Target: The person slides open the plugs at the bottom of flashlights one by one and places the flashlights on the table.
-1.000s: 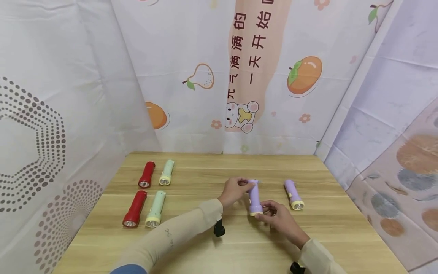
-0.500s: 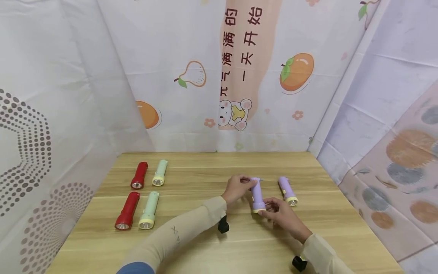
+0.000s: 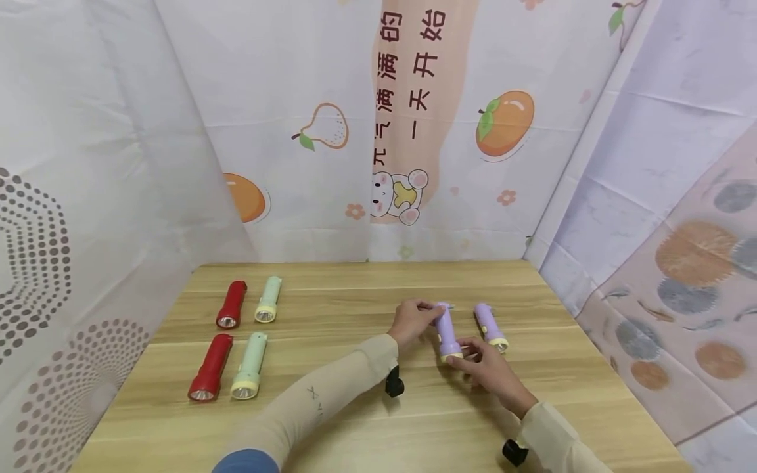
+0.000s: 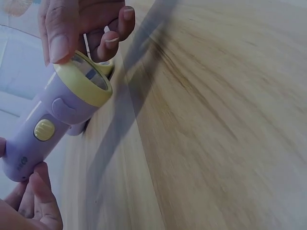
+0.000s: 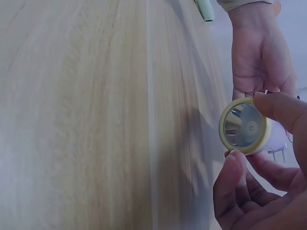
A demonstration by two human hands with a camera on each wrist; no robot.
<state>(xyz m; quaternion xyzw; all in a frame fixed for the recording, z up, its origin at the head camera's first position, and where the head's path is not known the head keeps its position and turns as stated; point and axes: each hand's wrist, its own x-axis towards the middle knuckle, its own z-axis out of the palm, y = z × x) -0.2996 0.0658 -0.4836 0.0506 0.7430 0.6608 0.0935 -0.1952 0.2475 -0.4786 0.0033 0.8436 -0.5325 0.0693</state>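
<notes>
Both hands hold a purple flashlight [image 3: 447,335] with a yellow head ring, tilted a little above the table. My left hand [image 3: 410,322] pinches its tail end between thumb and fingers. At the yellow ring [image 4: 79,81], my right hand [image 3: 493,374] grips with thumb and fingertips, which the left wrist view shows too. The clear lens [image 5: 244,125] faces the right wrist camera, and small metal prongs [image 5: 278,154] stick out near the tail. A second purple flashlight [image 3: 489,326] lies on the table just right of the held one.
On the left of the wooden table [image 3: 331,295] lie two red flashlights [image 3: 232,303] [image 3: 211,368] and two mint-green flashlights [image 3: 269,299] [image 3: 250,366], in two rows. A printed curtain [image 3: 284,217] hangs behind the table's back edge.
Both hands have carried the held flashlight to the right, closer to the second purple one. The head view has turned slightly right, so everything else appears shifted left.
</notes>
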